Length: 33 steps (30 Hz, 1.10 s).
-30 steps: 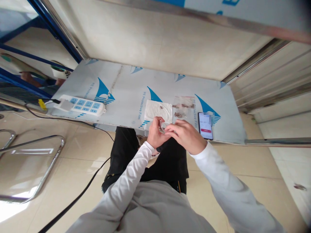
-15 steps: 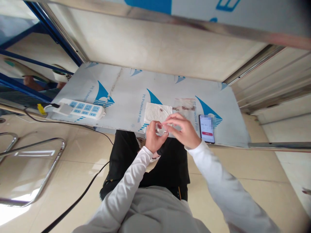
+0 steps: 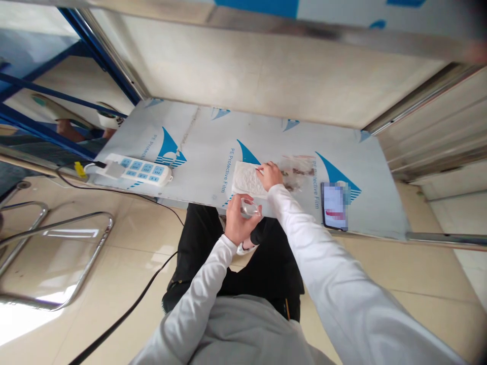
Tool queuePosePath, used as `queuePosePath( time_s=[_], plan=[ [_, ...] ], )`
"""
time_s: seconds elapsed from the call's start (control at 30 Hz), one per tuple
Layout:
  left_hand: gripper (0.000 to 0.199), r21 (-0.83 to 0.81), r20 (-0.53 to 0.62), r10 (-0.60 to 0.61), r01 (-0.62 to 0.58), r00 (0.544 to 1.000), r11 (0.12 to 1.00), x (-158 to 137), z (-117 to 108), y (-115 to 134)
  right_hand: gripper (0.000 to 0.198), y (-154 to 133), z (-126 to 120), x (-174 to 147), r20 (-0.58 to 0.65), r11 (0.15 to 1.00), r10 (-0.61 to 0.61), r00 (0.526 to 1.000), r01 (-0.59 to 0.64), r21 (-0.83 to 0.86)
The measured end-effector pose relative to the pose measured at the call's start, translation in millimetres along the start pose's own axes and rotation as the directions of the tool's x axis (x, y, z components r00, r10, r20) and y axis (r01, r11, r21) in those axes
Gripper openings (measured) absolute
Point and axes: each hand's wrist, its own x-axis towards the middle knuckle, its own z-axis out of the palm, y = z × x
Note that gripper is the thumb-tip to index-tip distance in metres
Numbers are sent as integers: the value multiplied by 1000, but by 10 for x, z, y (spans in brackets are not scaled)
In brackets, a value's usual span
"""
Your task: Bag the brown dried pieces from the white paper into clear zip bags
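My left hand (image 3: 240, 223) is closed around a small clear plastic bag (image 3: 250, 208), its mouth spread apart above the shelf's front edge. Farther in, my right hand (image 3: 271, 176) reaches over a folded white tissue (image 3: 245, 178) lying on the film-covered shelf. Its thumb and forefinger are pinched together at the tissue's far right side, and anything between them is too small to name. Just right of that hand lie clear plastic bags (image 3: 299, 170) with small dark bits in them.
A phone (image 3: 335, 208) with a lit screen lies near the shelf's front right. On the left sits a white power strip (image 3: 142, 170) with a plug and black cable (image 3: 125, 190). A metal-framed chair (image 3: 57, 258) stands on the floor at left. Another person's foot (image 3: 70, 129) shows behind blue bars.
My right hand has moved away from the bag in my left hand, forward onto the tissue. The left hand still holds the bag. The whole view has shifted slightly.
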Motion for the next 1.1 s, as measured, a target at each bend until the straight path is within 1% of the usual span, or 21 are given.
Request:
queuePosePath(
  time_s=[0.07,0.13,0.17,0.2,0.27,0.33,0.4,0.5,0.6,0.67,0.73,0.77,0.8,0.83,0.9,0.93,1.0,1.03,1.1],
  plan=[
    [24,-7,-8,-5,5,1000,1000,15,0,0,13,-133,-230,-234,-48,982,-45,998,53,182],
    [24,-29,-8,-5,5,1000,1000,31,7,2,16,-279,-498,-573,-101,912,-120,988,150,382],
    [25,-48,-1,-3,3,1000,999,38,13,5,17,-347,-624,-757,-97,882,-179,979,203,425],
    [26,-70,8,0,1,1000,998,42,21,9,17,-404,-735,-931,-90,872,-220,971,237,429],
    [28,-109,24,3,-1,1000,994,42,37,23,13,-482,-893,-1203,-80,882,-296,952,305,360],
    [28,-133,35,2,3,999,991,32,51,48,10,-514,-967,-1336,-63,902,-350,935,354,247],
    [26,-143,36,5,0,999,990,17,62,81,9,-518,-995,-1352,-36,907,-398,917,399,135],
    [21,-152,35,24,-18,999,988,4,64,127,13,-520,-1025,-1294,18,874,-485,874,484,39],
    [23,-180,40,43,-35,998,983,22,22,165,14,-511,-1067,-1257,78,828,-561,824,556,74],
    [34,-214,69,62,-46,996,976,50,-47,191,13,-483,-1104,-1242,92,815,-576,812,562,140],
    [47,-267,131,92,-54,987,962,83,-146,217,12,-447,-1157,-1219,68,824,-551,832,530,198],
    [50,-306,167,105,-50,980,951,100,-200,228,13,-433,-1192,-1204,53,831,-533,845,510,220],
    [48,-350,194,106,-32,975,936,116,-253,239,13,-423,-1231,-1189,44,836,-518,854,495,237],
    [40,-390,204,90,-4,975,921,130,-299,249,14,-419,-1274,-1175,44,837,-512,858,487,249],
    [22,-437,174,15,64,985,897,154,-367,271,15,-428,-1362,-1157,61,829,-522,851,490,268],
    [18,-448,145,-30,93,989,889,163,-388,286,15,-438,-1400,-1156,68,824,-529,846,493,279],
    [18,-463,99,-93,128,991,877,174,-410,326,15,-463,-1447,-1166,64,819,-526,848,485,308],
    [18,-478,86,-108,136,990,868,177,-415,350,15,-474,-1452,-1177,46,818,-512,858,471,330],
    [18,-521,71,-132,150,989,840,177,-421,401,17,-490,-1415,-1201,-41,817,-433,901,411,404]
  ],
)
